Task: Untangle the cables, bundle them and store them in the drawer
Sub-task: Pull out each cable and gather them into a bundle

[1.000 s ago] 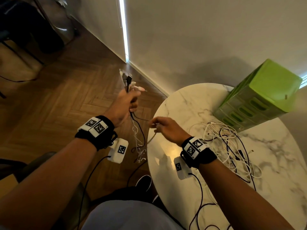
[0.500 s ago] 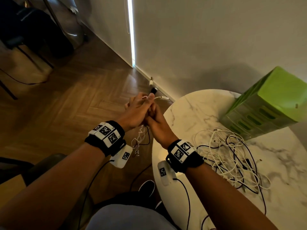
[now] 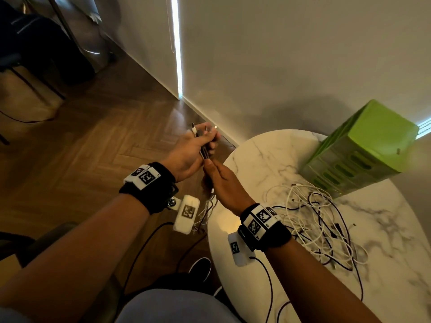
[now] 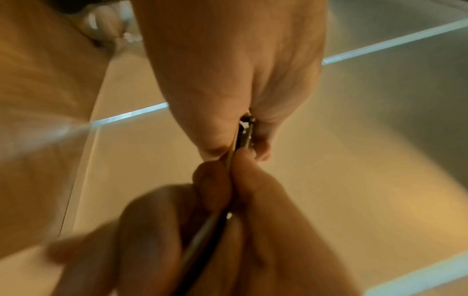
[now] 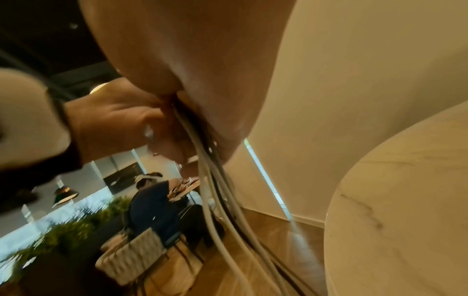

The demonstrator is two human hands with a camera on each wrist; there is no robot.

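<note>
My left hand (image 3: 192, 151) grips a small bunch of black and white cables (image 3: 203, 149) left of the table, their plug ends sticking up past the fingers. Just below it my right hand (image 3: 220, 180) pinches the same bunch (image 4: 241, 138), and the loose lengths (image 5: 215, 180) hang down toward the floor. A tangle of white and black cables (image 3: 314, 220) lies on the round marble table (image 3: 263, 157). The green drawer unit (image 3: 363, 148) stands at the table's back right, its drawers closed.
The wall (image 3: 279, 66) runs close behind the table. Wooden floor (image 3: 93, 148) spreads to the left, with a dark chair (image 3: 35, 54) at the far left. In the right wrist view a seated person (image 5: 157, 200) appears in the distance.
My right hand came from the table edge to my left hand and now holds the bunch just beneath it. My left hand lowered slightly, still holding the plug ends.
</note>
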